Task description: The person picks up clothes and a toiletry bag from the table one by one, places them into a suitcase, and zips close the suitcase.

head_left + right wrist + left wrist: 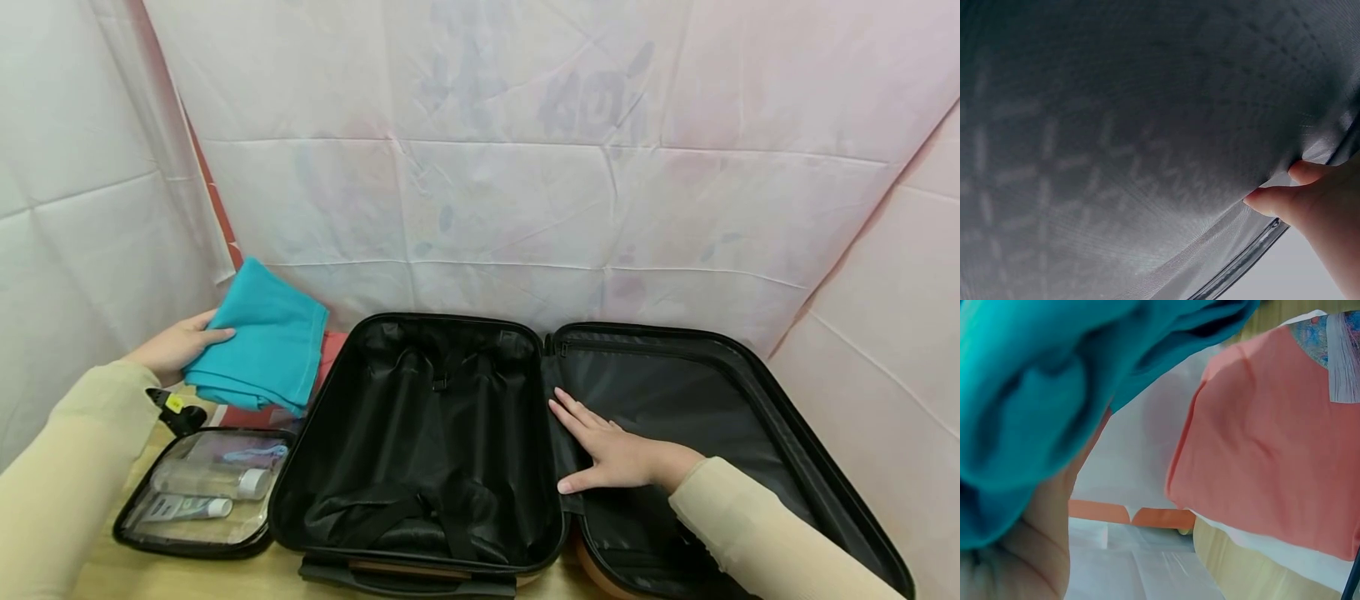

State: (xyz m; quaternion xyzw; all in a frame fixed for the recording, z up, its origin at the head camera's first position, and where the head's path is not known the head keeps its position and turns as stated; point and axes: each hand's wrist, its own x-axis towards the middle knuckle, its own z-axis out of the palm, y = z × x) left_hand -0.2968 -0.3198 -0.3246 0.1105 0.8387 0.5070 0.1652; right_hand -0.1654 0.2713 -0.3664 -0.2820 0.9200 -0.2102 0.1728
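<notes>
My left hand (176, 343) grips a folded teal cloth (258, 337) by its left side, thumb on top, holding it up left of the open black suitcase (450, 433). In the left wrist view the teal cloth (1035, 406) fills the upper left, and a folded coral-pink garment (1266, 444) lies beyond it. My right hand (611, 446) rests with fingers spread on the suitcase's right half (675, 400), close to the hinge. Up close in the right wrist view, the fingertips of that hand (1316, 200) touch the dark patterned lining (1116, 156).
A clear pouch with black trim (180, 550) lies left of the suitcase, holding a bottle (206, 481) and a tube (180, 508). Behind it sits a black item with a yellow tag (174, 404). White sheets (487, 200) hang at the back and both sides.
</notes>
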